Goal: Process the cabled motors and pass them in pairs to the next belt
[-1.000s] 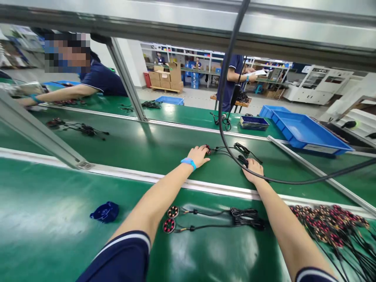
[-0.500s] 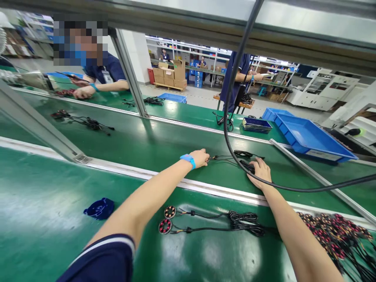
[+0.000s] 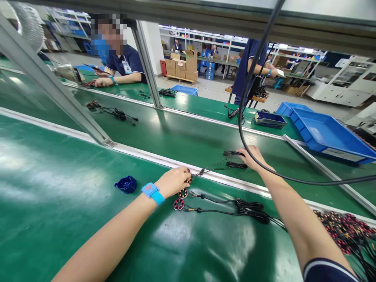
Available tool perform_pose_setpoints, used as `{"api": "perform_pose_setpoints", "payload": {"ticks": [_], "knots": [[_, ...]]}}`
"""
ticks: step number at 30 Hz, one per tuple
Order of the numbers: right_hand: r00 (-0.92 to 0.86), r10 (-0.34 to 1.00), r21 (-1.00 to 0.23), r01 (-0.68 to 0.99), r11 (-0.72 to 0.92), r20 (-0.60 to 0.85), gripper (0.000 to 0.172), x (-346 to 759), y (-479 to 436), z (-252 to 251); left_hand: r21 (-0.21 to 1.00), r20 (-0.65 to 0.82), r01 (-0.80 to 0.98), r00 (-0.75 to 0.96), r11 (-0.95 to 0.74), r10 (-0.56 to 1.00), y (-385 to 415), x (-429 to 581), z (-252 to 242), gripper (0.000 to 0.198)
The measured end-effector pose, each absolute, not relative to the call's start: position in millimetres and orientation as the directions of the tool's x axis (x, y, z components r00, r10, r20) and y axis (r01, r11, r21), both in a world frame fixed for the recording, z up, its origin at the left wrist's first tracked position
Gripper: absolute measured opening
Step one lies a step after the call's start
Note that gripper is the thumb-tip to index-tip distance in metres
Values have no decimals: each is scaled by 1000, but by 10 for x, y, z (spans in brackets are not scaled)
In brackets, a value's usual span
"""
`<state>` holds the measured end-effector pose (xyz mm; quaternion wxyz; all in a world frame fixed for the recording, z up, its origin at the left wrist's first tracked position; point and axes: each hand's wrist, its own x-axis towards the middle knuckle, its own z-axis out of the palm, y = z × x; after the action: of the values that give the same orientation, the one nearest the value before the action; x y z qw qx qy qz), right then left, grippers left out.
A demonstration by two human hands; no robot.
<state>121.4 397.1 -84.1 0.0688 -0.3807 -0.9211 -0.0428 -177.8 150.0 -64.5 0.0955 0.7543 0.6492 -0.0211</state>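
Observation:
My left hand (image 3: 174, 181), with a blue wrist strap, is closed on round copper-wound coils (image 3: 188, 176) just above the near bench's white rail. Thin black leads run right from them to bundled cables (image 3: 233, 153), whose end my right hand (image 3: 249, 156) grips above the green surface. A second bundle (image 3: 236, 165) hangs close below. On the near bench, a coil with copper windings (image 3: 182, 193) and a coil with red windings (image 3: 178, 204) lie below my left hand, their black cables (image 3: 249, 207) stretched to the right.
A dark blue part (image 3: 126, 184) lies left of my left hand. Many coils (image 3: 346, 231) are heaped at the right. A black cable (image 3: 241, 117) loops down in front. Blue trays (image 3: 329, 133) stand at the back right. A co-worker sits at the back left; another person stands beyond.
Both hands have lifted the coils and cables off the far green surface; my left hand has come back toward me, over the rail. The camera view has shifted left.

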Motion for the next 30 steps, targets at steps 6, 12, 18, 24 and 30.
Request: {"api": "perform_pose_setpoints", "payload": {"ticks": [6, 12, 18, 24, 30], "knots": [[-770, 637, -165, 633, 757, -35, 47, 1772, 3544, -576, 219, -82, 954, 228, -206, 970, 1297, -1940, -748, 29], [-775, 626, -366, 608, 704, -83, 48, 1526, 3335, -863, 215, 54, 944, 245, -251, 968, 1220, -2031, -956, 34], [-784, 610, -389, 601, 698, -115, 23, 1564, 3008, -828, 183, 88, 945, 259, -271, 962, 1141, -2038, -999, 36], [-817, 545, -419, 569, 708, -189, 68, 1997, 2429, -732, 180, 126, 945, 252, -272, 959, 1076, -1974, -1066, 43], [-662, 716, -308, 744, 593, -220, 60, 2104, 2026, -786, 237, 144, 913, 305, -333, 941, 1005, -1936, -1169, 41]]}}
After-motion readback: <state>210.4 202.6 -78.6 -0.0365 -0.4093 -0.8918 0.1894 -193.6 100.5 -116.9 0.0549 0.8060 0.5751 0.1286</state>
